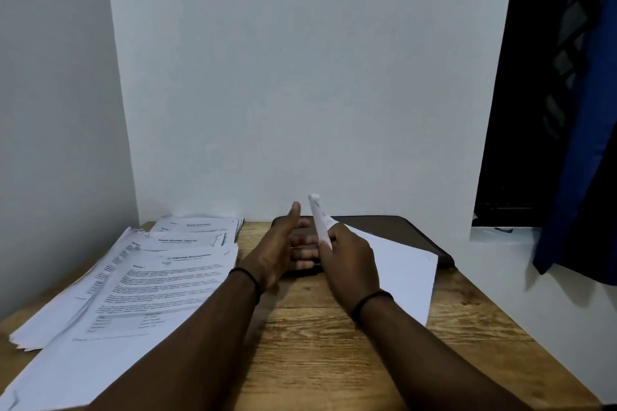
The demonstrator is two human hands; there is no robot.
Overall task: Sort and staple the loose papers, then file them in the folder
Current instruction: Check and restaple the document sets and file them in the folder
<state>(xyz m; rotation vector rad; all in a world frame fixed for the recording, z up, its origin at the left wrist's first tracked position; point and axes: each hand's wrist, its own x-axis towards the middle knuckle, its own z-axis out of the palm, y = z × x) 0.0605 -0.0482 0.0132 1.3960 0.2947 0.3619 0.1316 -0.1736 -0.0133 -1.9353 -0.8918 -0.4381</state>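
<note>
Sorting stage, nothing filed yet by the look of it.
Your right hand (350,260) pinches a sheet (394,264) by its near-left corner, which curls up near vertical, tip toward the wall; the rest lies flat on the table (334,344), long axis running near-right to far-left, partly over the dark folder (417,237). Your left hand (283,243) is open, thumb up, fingers straight, over the folder's left end. Stacks (150,277) fan out at left, overlapping, printed side up, so sorting seems underway. No stapler in view; stapling and filing look still to do.
</note>
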